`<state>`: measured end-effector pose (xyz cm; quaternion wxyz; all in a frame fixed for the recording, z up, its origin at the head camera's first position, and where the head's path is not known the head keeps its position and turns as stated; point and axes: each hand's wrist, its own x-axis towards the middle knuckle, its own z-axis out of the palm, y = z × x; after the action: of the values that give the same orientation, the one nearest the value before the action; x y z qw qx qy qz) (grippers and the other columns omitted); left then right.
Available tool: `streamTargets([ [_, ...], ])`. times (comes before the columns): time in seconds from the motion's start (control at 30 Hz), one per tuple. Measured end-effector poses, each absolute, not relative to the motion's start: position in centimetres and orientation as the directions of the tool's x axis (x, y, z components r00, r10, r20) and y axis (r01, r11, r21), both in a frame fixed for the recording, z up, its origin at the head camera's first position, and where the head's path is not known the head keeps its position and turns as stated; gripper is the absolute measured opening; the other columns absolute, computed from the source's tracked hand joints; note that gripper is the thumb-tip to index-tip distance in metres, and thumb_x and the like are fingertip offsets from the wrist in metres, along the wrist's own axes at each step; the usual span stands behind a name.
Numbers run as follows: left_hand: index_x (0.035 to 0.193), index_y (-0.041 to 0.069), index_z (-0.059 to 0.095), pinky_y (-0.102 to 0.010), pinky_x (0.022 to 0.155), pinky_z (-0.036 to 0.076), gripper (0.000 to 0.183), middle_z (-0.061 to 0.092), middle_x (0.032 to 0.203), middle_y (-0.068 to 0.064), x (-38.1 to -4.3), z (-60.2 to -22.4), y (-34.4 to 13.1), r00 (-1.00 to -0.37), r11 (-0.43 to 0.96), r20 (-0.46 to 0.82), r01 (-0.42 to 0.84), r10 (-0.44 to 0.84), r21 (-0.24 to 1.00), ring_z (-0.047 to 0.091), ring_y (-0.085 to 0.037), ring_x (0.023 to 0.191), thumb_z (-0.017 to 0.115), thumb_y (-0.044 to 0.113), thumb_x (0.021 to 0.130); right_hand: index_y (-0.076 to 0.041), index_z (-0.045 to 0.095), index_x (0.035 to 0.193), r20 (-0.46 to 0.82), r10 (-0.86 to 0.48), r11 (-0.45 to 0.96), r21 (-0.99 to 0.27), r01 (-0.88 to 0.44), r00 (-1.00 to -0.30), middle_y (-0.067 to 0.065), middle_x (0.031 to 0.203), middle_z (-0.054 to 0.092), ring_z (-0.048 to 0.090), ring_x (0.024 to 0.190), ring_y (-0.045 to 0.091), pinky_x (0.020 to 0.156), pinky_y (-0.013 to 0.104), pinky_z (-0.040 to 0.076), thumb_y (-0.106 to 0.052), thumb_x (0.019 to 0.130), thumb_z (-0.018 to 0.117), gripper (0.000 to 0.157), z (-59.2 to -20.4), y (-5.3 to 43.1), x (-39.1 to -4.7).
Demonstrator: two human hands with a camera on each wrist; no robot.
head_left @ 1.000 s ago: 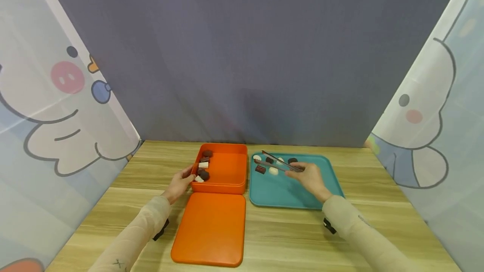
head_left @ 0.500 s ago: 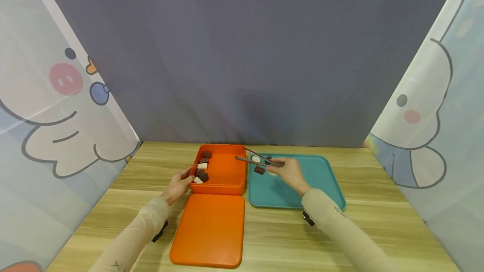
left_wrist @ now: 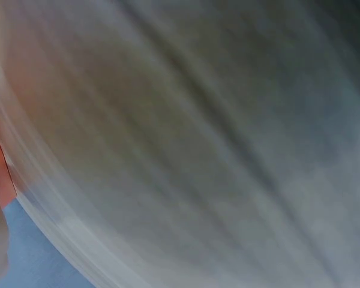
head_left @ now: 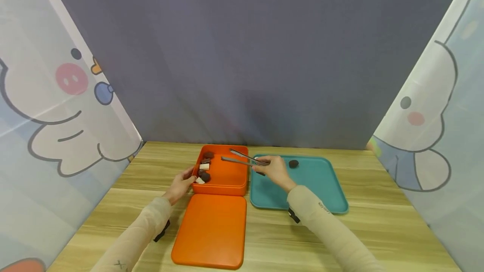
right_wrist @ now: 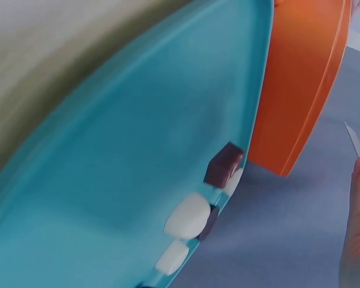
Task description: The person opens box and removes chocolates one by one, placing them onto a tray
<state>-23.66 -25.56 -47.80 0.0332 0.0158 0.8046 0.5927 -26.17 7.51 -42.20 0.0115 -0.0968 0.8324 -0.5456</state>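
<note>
My left hand (head_left: 179,186) grips the left wall of an orange box (head_left: 221,190), thumb at the rim. Several chocolates, dark ones (head_left: 206,177) and white ones (head_left: 204,166), line the box's left side. In my right hand (head_left: 275,170) are tongs (head_left: 239,161), their tips spread apart over the box; I see nothing between them. Below that hand lies a teal tray (head_left: 302,190). A dark oval chocolate (head_left: 293,163) shows on it; the right wrist view adds a brown block (right_wrist: 224,165) and white pieces (right_wrist: 188,217). A sleeve blocks most of the left wrist view.
An orange lid (head_left: 211,230) lies flat in front of the box. All of it rests on a wooden table (head_left: 280,242). A grey curtain (head_left: 249,62) stands behind the table, with cartoon-printed panels (head_left: 419,137) at both sides.
My right hand has carried the tongs left, from above the tray to over the box, with the tips still apart. The left hand stays at the box's left wall.
</note>
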Motion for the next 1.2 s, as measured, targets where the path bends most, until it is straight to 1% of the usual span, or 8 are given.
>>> streamTargets([
  [0.07,0.145,0.001,0.022,-0.047,0.105,0.035,0.051,0.03,0.144,-0.025,-23.7,-47.8,-25.6,-0.998,0.305,-0.031,-0.011,0.061,0.952,0.034,-0.037,0.131,0.04,0.01,0.098,-0.007,0.069,0.108,0.093,-0.202,0.371,-0.914,-0.164,-0.975,0.007,0.1,0.068,0.065,0.087,0.019,0.073,0.032,0.055,-0.02,0.075,0.076,0.037,-42.2,7.1,-26.1],
  [0.17,0.145,0.001,0.022,-0.047,0.104,0.035,0.052,0.03,0.144,-0.025,-23.7,-47.9,-25.6,-0.998,0.319,-0.029,-0.008,0.06,0.948,0.033,-0.037,0.131,0.04,0.009,0.098,-0.005,0.068,0.107,0.104,-0.239,0.362,-0.913,-0.188,-0.965,0.008,0.103,0.067,0.065,0.09,0.018,0.075,0.032,0.055,-0.021,0.075,0.076,0.037,-42.4,6.4,-25.9],
  [0.37,0.145,0.001,0.023,-0.047,0.105,0.035,0.052,0.03,0.145,-0.024,-23.6,-48.3,-25.5,-0.996,0.311,-0.023,0.004,0.084,0.95,0.032,-0.036,0.132,0.041,0.009,0.097,-0.008,0.068,0.107,0.076,-0.279,0.395,-0.9,-0.186,-0.957,0.006,0.101,0.067,0.064,0.088,0.017,0.075,0.035,0.055,-0.024,0.076,0.075,0.036,-43.2,5.3,-25.4],
  [0.5,0.145,0.0,0.022,-0.046,0.104,0.036,0.051,0.029,0.145,-0.025,-23.6,-48.4,-25.5,-0.996,0.302,-0.02,0.007,0.086,0.953,0.033,-0.036,0.131,0.04,0.01,0.098,-0.007,0.068,0.108,0.084,-0.312,0.422,-0.88,-0.217,-0.946,0.006,0.102,0.066,0.064,0.088,0.018,0.071,0.03,0.055,-0.025,0.077,0.074,0.036,-43.7,4.6,-25.4],
  [0.63,0.145,0.001,0.023,-0.048,0.105,0.034,0.051,0.029,0.145,-0.024,-23.7,-48.3,-25.6,-0.997,0.284,-0.018,0.003,0.071,0.959,0.033,-0.036,0.131,0.04,0.009,0.098,-0.006,0.068,0.107,0.113,-0.341,0.428,-0.865,-0.261,-0.933,0.008,0.102,0.066,0.063,0.089,0.019,0.071,0.027,0.054,-0.025,0.078,0.073,0.036,-44.0,3.8,-25.6],
  [0.9,0.145,0.001,0.022,-0.048,0.108,0.03,0.052,0.029,0.146,-0.022,-24.0,-48.5,-25.3,-0.997,0.278,-0.023,-0.001,0.078,0.961,0.032,-0.035,0.133,0.041,0.009,0.097,-0.003,0.068,0.105,0.158,-0.376,0.524,-0.776,-0.35,-0.913,0.01,0.102,0.067,0.063,0.089,0.02,0.072,0.028,0.054,-0.021,0.079,0.072,0.031,-44.2,3.0,-25.4],
  [1.1,0.145,0.0,0.022,-0.049,0.106,0.032,0.051,0.029,0.145,-0.025,-23.9,-48.3,-25.3,-0.997,0.29,-0.013,0.008,0.07,0.957,0.033,-0.037,0.131,0.04,0.009,0.098,-0.005,0.069,0.105,0.136,-0.375,0.543,-0.769,-0.336,-0.917,0.009,0.102,0.068,0.063,0.09,0.021,0.075,0.03,0.054,-0.019,0.079,0.072,0.029,-44.3,2.2,-25.6],
  [1.2,0.145,0.001,0.022,-0.049,0.106,0.033,0.051,0.028,0.145,-0.025,-23.7,-48.1,-25.4,-0.998,0.297,-0.015,0.004,0.062,0.955,0.032,-0.037,0.131,0.04,0.009,0.098,-0.005,0.069,0.105,0.129,-0.383,0.548,-0.765,-0.337,-0.915,0.009,0.102,0.068,0.063,0.09,0.022,0.074,0.03,0.054,-0.019,0.079,0.072,0.029,-44.5,1.7,-25.8],
])
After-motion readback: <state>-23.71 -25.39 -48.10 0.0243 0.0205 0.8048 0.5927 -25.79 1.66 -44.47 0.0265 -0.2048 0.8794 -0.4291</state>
